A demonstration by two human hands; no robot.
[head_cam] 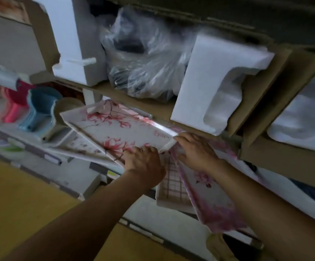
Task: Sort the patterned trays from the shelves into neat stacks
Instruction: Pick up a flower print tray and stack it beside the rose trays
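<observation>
Nearest the camera, two bare forearms reach up from the bottom edge toward a tilted run of shelves. The left hand (143,161) curls its fingers over the near rim of a white floral tray (119,129) printed with pink blossoms and dark branches, gripping it close to the tray's near right corner. The right hand (196,149) lies with fingers fairly straight, its fingertips touching that tray's right corner while the palm rests on a second pink-flowered tray (205,189), which slants down over the front edge of the shelf (103,167). Between the two wrists, partly under the pink-flowered tray, sits a white tray with a plaid grid pattern (173,185). The held floral tray is tipped, its far left corner raised, and it overlaps another pale tray (81,146) lying flatter beneath it on the shelf's left part. Farther left along the same shelf stand stacked plastic items, pink (13,108) and blue (39,108), with a beige round container (68,106) just beside the tray's far corner. Below the shelf a yellow-brown floor (21,194) fills the lower left. On the level above, open cardboard boxes hold white foam blocks (217,87) and a crumpled clear plastic bag (143,59) wrapped round something dark; details there are blurred.
</observation>
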